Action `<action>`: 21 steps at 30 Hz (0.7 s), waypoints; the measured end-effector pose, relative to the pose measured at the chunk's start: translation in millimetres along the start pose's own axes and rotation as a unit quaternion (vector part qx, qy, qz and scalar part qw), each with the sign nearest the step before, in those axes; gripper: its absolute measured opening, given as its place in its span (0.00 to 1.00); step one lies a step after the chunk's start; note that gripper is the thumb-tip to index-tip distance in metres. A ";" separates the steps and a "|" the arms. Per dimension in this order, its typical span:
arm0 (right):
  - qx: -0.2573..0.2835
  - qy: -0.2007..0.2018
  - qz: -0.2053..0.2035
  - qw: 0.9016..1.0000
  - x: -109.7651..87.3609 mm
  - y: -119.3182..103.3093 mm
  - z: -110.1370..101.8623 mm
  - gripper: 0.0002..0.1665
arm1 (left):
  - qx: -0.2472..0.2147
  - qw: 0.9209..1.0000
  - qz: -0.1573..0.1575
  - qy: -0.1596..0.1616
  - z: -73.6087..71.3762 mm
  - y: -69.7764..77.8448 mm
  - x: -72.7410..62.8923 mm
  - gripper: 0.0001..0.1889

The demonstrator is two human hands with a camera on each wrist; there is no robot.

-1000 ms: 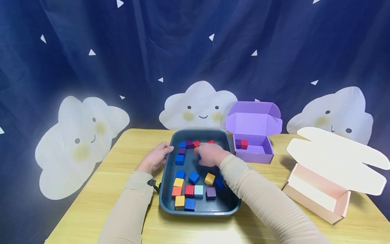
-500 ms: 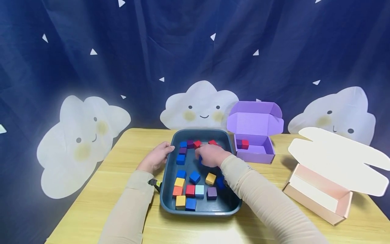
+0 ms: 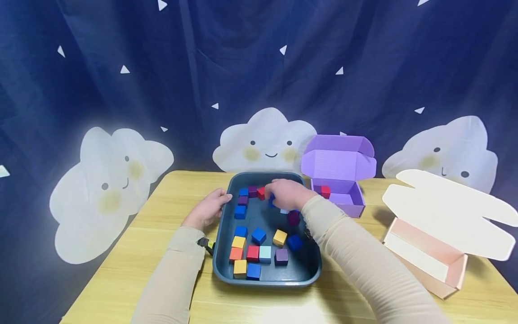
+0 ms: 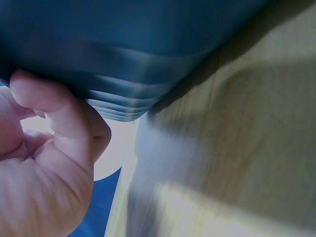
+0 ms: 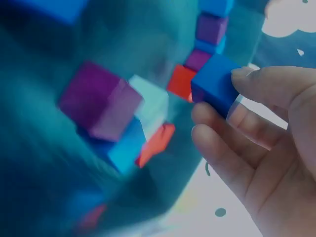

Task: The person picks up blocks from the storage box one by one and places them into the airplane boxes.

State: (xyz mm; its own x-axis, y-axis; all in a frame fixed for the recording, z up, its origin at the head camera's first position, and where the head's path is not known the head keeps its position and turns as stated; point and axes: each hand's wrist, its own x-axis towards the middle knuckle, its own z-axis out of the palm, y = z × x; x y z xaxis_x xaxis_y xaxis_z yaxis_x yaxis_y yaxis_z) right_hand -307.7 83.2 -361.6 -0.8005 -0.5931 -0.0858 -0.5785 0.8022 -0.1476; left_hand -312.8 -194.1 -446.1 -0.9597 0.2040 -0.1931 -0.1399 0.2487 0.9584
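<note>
A dark blue-grey tray (image 3: 265, 221) stands on the wooden table with several coloured cubes in it. My left hand (image 3: 208, 209) grips its left rim, thumb at the edge and bent fingers (image 4: 74, 113) against the outer wall. Over the tray's far part, my right hand (image 3: 289, 194) pinches a blue cube (image 5: 217, 84) between thumb and fingertips. Below and beside that hand lie a purple cube (image 5: 101, 101), a pale blue cube (image 5: 150, 101) and a red cube (image 5: 181, 81). The right hand partly covers cubes near the far right corner.
Right of the tray sits an open purple box (image 3: 337, 209) with a red cube (image 3: 325, 192) and a purple cube inside. An open pale pink box (image 3: 429, 265) stands farther right, lid raised. Yellow, blue and other cubes fill the tray's near part, including an orange cube (image 3: 236, 254).
The right hand has moved slightly right and up in the head view, with the blue cube between its fingers. A purple cube is now uncovered below it. The left hand stays at the rim.
</note>
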 end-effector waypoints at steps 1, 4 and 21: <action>-0.001 0.004 -0.001 1.000 -0.6 3.1 -3.3 0.14 | -0.002 1.000 0.002 0.000 0.1 -0.9 0.8 0.13; -0.007 0.015 -0.004 1.000 -2.4 15.3 -11.7 0.13 | -0.007 1.000 0.008 -0.002 0.8 -1.7 1.6 0.12; 0.058 0.080 0.059 0.993 -40.0 102.9 -21.6 0.17 | -0.005 1.000 0.004 -0.001 1.3 -2.0 1.6 0.13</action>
State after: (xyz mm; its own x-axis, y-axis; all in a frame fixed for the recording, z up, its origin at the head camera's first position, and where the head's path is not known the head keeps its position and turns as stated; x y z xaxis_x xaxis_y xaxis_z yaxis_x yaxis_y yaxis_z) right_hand -338.6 191.0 -352.1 -0.8817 -0.4696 0.0466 -0.4646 0.8466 -0.2596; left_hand -313.7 -193.1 -448.6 -0.9605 0.2081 -0.1849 -0.1336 0.2380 0.9620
